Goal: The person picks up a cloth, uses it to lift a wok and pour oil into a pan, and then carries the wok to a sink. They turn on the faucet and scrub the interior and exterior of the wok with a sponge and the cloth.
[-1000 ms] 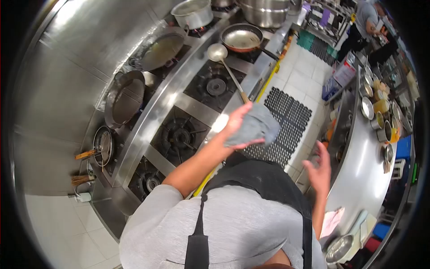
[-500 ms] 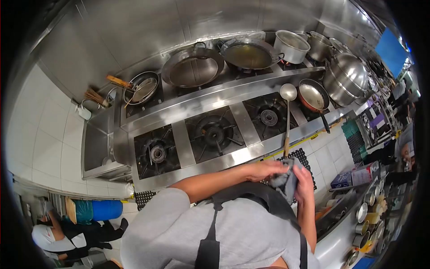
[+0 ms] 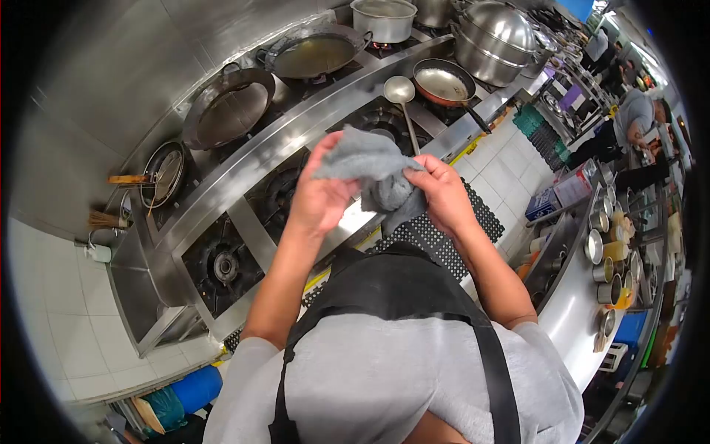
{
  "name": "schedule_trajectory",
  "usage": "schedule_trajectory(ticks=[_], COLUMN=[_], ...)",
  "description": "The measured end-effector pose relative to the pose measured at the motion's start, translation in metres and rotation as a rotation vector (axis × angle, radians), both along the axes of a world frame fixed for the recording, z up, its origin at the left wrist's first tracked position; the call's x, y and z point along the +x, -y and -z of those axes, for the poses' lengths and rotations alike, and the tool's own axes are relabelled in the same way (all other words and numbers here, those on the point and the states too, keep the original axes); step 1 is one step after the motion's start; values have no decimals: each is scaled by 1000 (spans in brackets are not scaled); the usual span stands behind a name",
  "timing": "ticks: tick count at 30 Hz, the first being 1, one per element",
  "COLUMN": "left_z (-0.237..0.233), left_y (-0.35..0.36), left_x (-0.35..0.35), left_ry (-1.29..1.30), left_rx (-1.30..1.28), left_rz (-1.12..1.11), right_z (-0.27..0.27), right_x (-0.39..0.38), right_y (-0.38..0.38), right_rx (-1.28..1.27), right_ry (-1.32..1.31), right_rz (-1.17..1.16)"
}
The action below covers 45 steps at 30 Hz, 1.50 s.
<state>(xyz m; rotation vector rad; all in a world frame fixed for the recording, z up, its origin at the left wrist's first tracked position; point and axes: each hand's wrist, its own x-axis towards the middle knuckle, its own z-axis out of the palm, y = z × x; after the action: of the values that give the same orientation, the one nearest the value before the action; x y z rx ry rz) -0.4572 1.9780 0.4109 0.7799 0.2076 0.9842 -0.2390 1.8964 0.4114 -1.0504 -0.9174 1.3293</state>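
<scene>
left hand (image 3: pixel 319 200): palm turned in, cloth (image 3: pixel 361 157) draped over its fingers. couldn't tell how firmly it gripped; cloth hid the fingertips. right hand (image 3: pixel 444 195): pinched the cloth's other side, thumb pressed against fingers. so the cloth was up in the air between the two hands, out in front of the apron (image 3: pixel 392 285), part spread, part bunched, loose end hanging by the right hand.

handling notes, my judgement: right pinch looked like the better anchor. left suited spreading. bunch needed evening out so layers sat flat; thin single-layer bits would've been the weak spot near heat. loose end was best tucked in, since a dangling corner could snag.

around that: ladle (image 3: pixel 400 91) lay on the stove (image 3: pixel 285 148), handle running toward the right hand. couldn't see if they touched. pan (image 3: pixel 444 84) sat just beyond the ladle bowl, handle jutting past the front edge, so elbow room mattered there. back row: wok (image 3: pixel 314 56) with liquid, pot (image 3: pixel 384 28) with a glow under it. worth keeping cloth clear of that. mat (image 3: pixel 484 214) on the floor, surface (image 3: pixel 573 344) off right.
</scene>
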Motion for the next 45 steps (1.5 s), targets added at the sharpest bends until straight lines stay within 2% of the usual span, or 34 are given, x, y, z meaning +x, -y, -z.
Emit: schedule_trajectory(ticks=[3, 5, 7, 8, 10, 13, 14, 17, 18, 19, 20, 21, 23, 24, 25, 27, 30, 31, 33, 34, 35, 36, 37, 38, 39, 41, 44, 45], left_z=[10, 47, 48, 65, 52, 43, 41, 51, 54, 56, 57, 56, 59, 63, 76, 99, 90, 82, 77, 85, 71, 73, 62, 77, 118, 131, 114, 100], left_y=[8, 23, 37, 32, 27, 19, 15, -3, 0, 4, 5, 5, 7, -3, -11, -25, -25, -22, -20, -25, -27, -29, -22, -18, -29, -26, -38, -35], left_x=[7, 22, 27, 25, 16, 2, -1, -2, -1, 1, 3, 2, -3, -9, -16, -28, -32, -33, -27, -25, -23, -21, -19, -16, -22, -21, -22, -25], left_ry=[-177, -14, -59, -162, -378, -607, -666, -1015, -954, -891, -828, -876, -976, -1151, -1127, -1074, -749, -624, -555, -580, -775, -713, -802, -906, -976, -1185, -1082, -1051], left_rx=[-254, -368, -234, -116, -98, -44, -23, 208, 235, 265, 297, 347, 434, 564, 468, 283, 10, -82, -116, -29, 36, 60, 14, 238, 203, 310, 341, 467], left_rz=[33, 219, 323, 298, 294, 251, 232, 261, 235, 208, 181, 193, 220, 194, 167, 115, 138, 143, 149, 96, 25, 12, 37, 29, 194, 147, 264, 309], right_z=[-12, -3, 22, 32, 55, 64, 64, 101, 65, 65, 60, 39, 41, 42, 49, 55, 129, 123, 111, 96, 81, 75, 76, 82, 87, 92, 89, 85], right_x=[-5, -4, 1, 7, 22, 49, 51, 59, 42, 37, 30, 17, 24, 30, 37, 57, 87, 88, 86, 80, 77, 80, 85, 89, 91, 95, 104, 106], right_y=[4, 0, 7, 16, 27, 45, 49, 52, 55, 54, 56, 58, 64, 68, 68, 75, 78, 79, 85, 85, 83, 82, 79, 74, 70, 68, 75, 76], right_rx=[-58, -205, -152, -90, -39, -201, -268, -201, -209, -159, -150, -144, -101, -84, -36, -69, -135, -112, -93, -45, -6, -94, -180, -155, -118, -165, -244, -272], right_ry=[-501, -522, -368, -141, 308, 533, 422, -335, -548, -649, -605, -565, -264, -113, -199, -104, 295, 441, 714, 723, 729, 549, 369, 228, 91, 172, 272, 304], right_rz=[-32, -24, -48, -35, -40, 54, 126, 177, 205, 110, 139, 170, 231, 259, 325, 427, 605, 646, 701, 723, 738, 686, 637, 574, 517, 486, 407, 364])
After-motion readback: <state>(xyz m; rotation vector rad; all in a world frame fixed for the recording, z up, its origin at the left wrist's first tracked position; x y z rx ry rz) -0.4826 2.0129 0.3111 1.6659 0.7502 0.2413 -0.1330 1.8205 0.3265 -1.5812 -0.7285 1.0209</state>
